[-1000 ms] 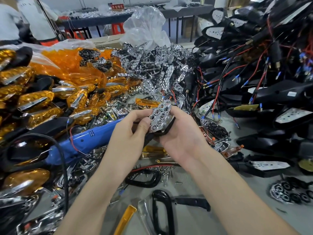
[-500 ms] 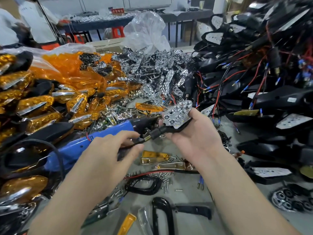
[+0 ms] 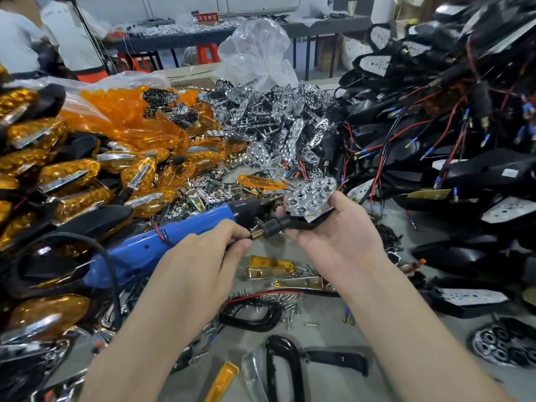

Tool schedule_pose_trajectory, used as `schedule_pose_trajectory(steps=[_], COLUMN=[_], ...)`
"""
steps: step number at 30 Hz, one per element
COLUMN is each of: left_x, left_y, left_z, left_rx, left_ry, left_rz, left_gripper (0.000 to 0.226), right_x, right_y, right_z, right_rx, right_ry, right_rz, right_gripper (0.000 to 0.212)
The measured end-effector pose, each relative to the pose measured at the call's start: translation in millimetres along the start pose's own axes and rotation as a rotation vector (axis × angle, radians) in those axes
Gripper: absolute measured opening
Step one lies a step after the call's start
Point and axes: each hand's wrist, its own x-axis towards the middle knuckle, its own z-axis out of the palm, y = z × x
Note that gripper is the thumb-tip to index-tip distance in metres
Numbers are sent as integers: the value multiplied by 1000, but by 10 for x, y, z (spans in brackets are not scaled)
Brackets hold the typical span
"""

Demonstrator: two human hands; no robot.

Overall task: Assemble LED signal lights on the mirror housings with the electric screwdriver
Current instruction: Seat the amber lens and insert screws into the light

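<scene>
My right hand (image 3: pixel 339 239) grips a black signal-light housing (image 3: pixel 293 223) with a chrome LED reflector (image 3: pixel 313 195) seated on top, held above the table's middle. The housing's stem points left and ends in a brass threaded tip (image 3: pixel 256 235). My left hand (image 3: pixel 200 262) pinches that tip between thumb and forefinger. The blue electric screwdriver (image 3: pixel 174 239) lies on the table just behind my left hand, with its black nose pointing right toward the reflector. Neither hand holds the screwdriver.
Amber lenses and finished amber lights (image 3: pixel 116 126) are piled at the left, loose chrome reflectors (image 3: pixel 275 117) at the back centre. Black housings with red and black wires (image 3: pixel 435 140) fill the right. Loose screws (image 3: pixel 287 300) and a black gasket ring (image 3: pixel 249 314) lie below my hands.
My left hand left the reflector and dropped to the stem's threaded tip. My right hand carried the housing up and to the right.
</scene>
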Motion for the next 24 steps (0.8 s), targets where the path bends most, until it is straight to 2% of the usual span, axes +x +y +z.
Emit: schedule_pose_trajectory(steps=[6, 16, 21, 24], left_x=[2, 18, 33, 36], left_y=[42, 61, 89, 98], left_z=[13, 27, 62, 60], left_rx=[142, 135, 145, 137], left_ry=[58, 168, 164, 175], left_rz=[43, 67, 52, 53], left_gripper=[20, 18, 18, 18], right_x=[-11, 22, 21, 13], right_y=[8, 24, 43, 34], right_z=[6, -12, -12, -4], right_rx=[-16, 49, 71, 55], right_ry=[-10, -27, -47, -62], right_rz=[-4, 7, -7, -16], right_gripper=[29, 30, 26, 35])
